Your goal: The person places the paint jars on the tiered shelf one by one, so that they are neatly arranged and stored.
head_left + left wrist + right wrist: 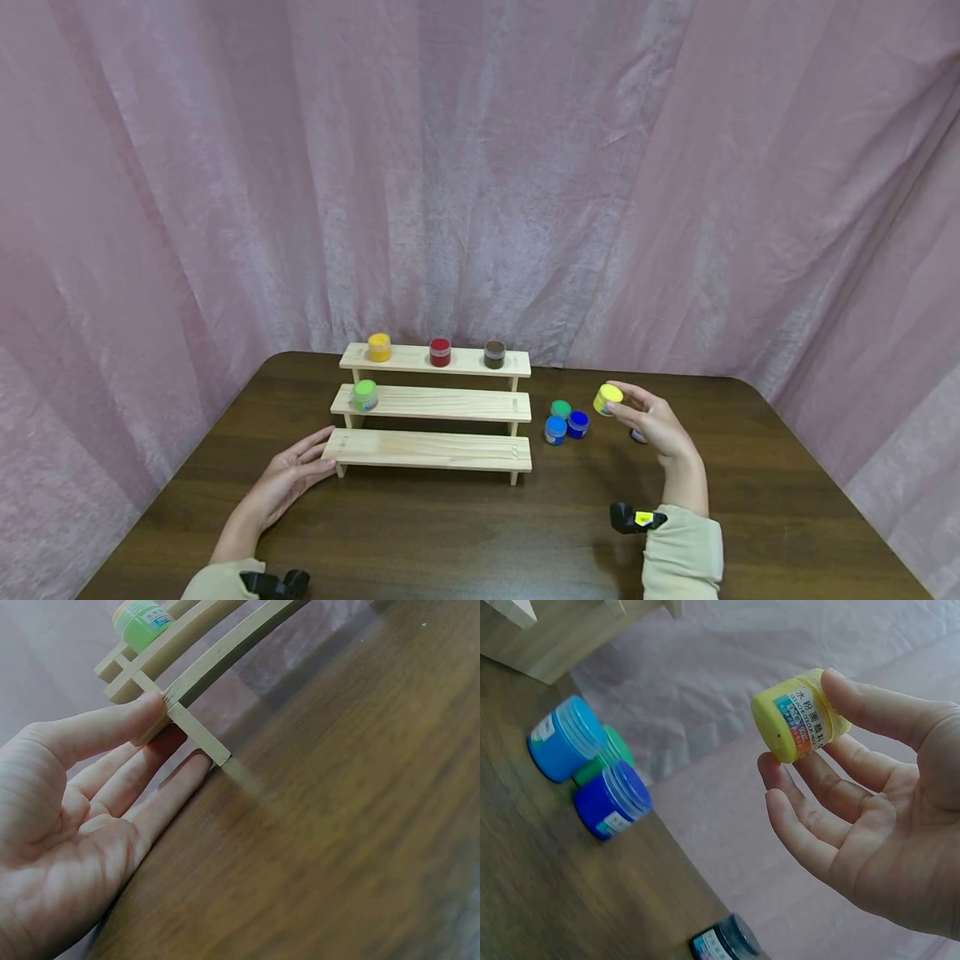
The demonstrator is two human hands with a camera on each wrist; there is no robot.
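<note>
A three-step wooden display rack point(431, 450) stands on the table. My left hand point(288, 479) holds the left end of its lowest step, with the thumb point(124, 724) at the front edge and the other fingers around the end. My right hand point(660, 425) pinches a yellow paint jar point(799, 716) between thumb and fingers, raised above the table to the right of the rack. A light green jar point(365, 396) sits on the middle step's left end. Along the top step stand an orange-yellow jar point(379, 347), a red jar point(440, 352) and a dark brown jar point(494, 355).
Right of the rack, a green jar point(560, 408), a light blue jar point(555, 431) and a dark blue jar point(577, 425) cluster on the brown table point(465, 533). A dark-lidded jar point(726, 941) stands apart, partly behind my right hand in the head view. Pink curtains point(480, 167) hang behind.
</note>
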